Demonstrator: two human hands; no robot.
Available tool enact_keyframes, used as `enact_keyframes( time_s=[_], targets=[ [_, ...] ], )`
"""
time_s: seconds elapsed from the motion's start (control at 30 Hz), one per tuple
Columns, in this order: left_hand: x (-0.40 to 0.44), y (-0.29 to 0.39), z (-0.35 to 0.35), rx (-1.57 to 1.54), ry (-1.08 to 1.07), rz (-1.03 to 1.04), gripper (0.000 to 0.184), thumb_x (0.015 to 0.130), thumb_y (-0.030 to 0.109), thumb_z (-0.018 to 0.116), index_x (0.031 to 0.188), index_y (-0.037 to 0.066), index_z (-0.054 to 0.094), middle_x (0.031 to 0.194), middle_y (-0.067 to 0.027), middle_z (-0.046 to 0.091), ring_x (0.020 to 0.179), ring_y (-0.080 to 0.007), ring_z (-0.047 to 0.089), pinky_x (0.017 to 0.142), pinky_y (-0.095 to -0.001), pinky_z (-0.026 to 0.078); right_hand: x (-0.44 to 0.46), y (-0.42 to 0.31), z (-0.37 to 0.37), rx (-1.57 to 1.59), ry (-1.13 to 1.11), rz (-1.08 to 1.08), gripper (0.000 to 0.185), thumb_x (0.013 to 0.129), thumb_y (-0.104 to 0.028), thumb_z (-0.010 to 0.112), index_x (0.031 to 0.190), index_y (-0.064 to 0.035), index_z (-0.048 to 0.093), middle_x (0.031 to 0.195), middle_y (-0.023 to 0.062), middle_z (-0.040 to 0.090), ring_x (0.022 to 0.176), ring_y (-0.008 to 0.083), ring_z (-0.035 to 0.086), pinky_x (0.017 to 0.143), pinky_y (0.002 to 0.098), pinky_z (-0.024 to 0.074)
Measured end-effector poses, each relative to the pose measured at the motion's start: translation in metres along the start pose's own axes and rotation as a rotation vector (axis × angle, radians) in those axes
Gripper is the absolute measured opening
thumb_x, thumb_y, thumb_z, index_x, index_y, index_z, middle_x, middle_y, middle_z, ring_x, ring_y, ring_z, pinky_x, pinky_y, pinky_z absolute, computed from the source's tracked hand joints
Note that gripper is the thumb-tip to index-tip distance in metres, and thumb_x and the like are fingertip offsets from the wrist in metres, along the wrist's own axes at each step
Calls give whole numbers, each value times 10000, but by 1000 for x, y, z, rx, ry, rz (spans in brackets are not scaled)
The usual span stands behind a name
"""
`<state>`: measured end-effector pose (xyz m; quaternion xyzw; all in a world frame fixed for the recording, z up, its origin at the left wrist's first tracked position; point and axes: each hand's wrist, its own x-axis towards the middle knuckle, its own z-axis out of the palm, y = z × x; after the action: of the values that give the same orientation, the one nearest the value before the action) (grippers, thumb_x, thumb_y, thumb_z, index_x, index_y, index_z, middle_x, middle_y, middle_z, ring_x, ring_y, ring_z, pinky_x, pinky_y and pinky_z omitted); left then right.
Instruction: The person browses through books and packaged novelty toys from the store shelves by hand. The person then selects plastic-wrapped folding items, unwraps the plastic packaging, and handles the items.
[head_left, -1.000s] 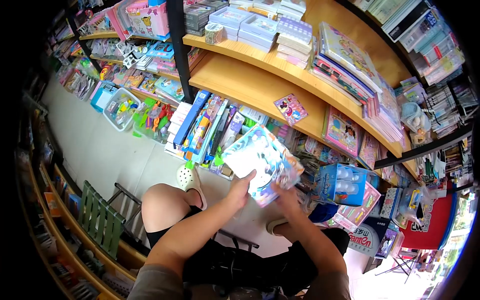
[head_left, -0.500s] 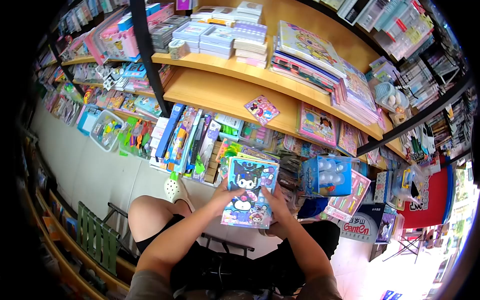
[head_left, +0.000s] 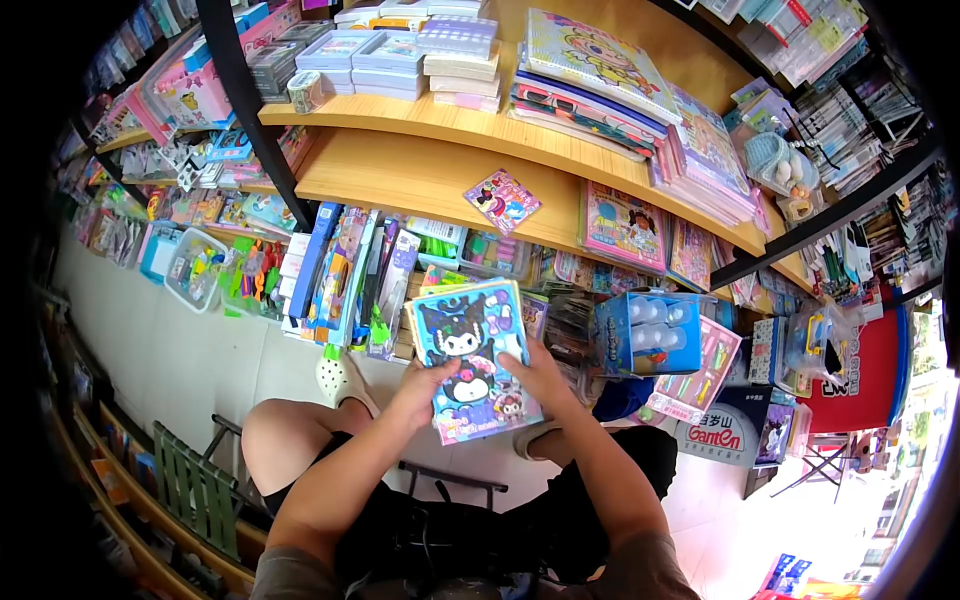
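Note:
In front of my lap is a stack of booklets, with a blue cartoon cover facing up. It leans toward the left at its top edge. My left hand grips the lower left side, its thumb lying on the cover. On the opposite side my right hand is closed round the edge, with its thumb also pressed on the front. The fingers beneath the stack are hidden. A small pink card pack lies on the lower wooden shelf beyond my hands.
Books and boxed goods fill the upper shelf. Below stand upright boxes, a clear bin and a blue box with clear domes. A green folding stool is at the left, and a Ganten carton at the right.
The stack has turned counterclockwise and moved slightly left, both hands still holding it. The shelves have shifted up and left in the view.

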<state>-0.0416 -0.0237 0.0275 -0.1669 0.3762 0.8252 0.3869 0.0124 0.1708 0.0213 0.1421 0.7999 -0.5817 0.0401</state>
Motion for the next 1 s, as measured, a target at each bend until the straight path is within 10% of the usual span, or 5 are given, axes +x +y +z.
enact_keyframes(
  time_s=[0.2, 0.4, 0.6, 1.0],
  targets=[
    [-6, 15, -7, 6, 70, 56, 273, 808, 33, 603, 1069, 20, 523, 990, -101, 618, 845, -215, 626, 737, -358, 527, 3, -11, 1, -101, -56, -26, 415, 841, -317, 577, 1121, -20, 505, 933, 138, 590, 873, 194, 554, 780, 314, 428],
    [-10, 17, -11, -68, 52, 52, 259, 819, 60, 602, 1066, 24, 537, 999, -97, 621, 849, -207, 619, 749, -349, 520, 95, -46, -67, -890, 432, -482, 152, 739, -131, 596, 868, -51, 600, 976, 143, 568, 925, 337, 507, 772, 439, 421],
    [-5, 5, -10, 14, 126, -14, 248, 794, 40, 628, 1030, 9, 557, 973, -95, 629, 827, -191, 621, 743, -342, 515, 197, -45, -97, -1741, 265, -213, 278, 820, -200, 454, 1027, -79, 594, 1177, 65, 514, 1230, 288, 320, 1005, 583, 165],
    [-4, 9, -7, -26, 102, -78, 243, 795, 58, 638, 1022, 17, 562, 966, -94, 630, 805, -173, 623, 709, -319, 514, 222, -18, -117, -1780, 180, 217, 445, 858, -169, 344, 1261, 18, 375, 1365, 145, 349, 1350, 286, 115, 1031, 601, -27]
  ],
)
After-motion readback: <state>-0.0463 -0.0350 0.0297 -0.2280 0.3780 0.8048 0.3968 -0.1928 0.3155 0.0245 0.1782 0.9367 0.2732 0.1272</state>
